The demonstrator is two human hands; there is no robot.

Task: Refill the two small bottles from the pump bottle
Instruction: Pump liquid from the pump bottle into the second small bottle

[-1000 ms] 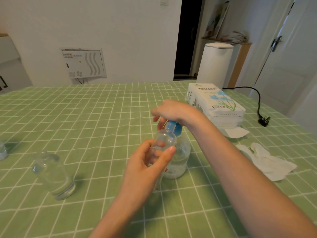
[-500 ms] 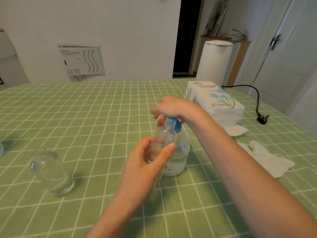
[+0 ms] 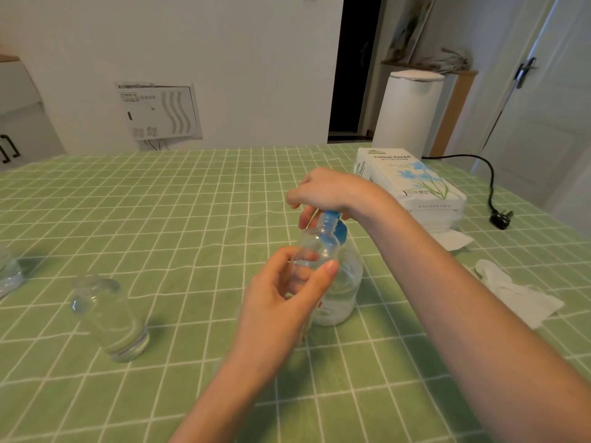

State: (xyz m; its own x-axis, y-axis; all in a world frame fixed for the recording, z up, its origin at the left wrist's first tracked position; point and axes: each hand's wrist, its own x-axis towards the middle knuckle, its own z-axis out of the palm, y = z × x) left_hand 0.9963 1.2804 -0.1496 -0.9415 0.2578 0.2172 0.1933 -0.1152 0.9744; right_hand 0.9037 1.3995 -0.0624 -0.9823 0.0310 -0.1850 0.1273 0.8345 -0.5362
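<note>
1. The table, under a green checked cloth, carries everything. A tissue pack lies toward its far right edge, with a crumpled tissue nearer the right edge.

2. The pump bottle stands upright near the table's middle, about a third full of clear liquid by my estimate.

3. The second small bottle stands upright and uncapped toward the near left edge, well apart from both my hands. Its fill level is too hard to read through the clear wall.

4. My left hand grips the small bottle around its body, thumb on one side and fingers on the other. I hold it raised against the near side of the pump bottle, long axis close to upright and mouth uppermost.

5. My right hand arches over the pump head, fingers curled down around it.

6. Critical relation: the mouth of the small bottle sits directly beside the blue pump head. The spout tip is hidden, so I cannot confirm alignment. In my judgement, the next press requires the mouth held steady below the spout, otherwise liquid will run down the outside.
</note>
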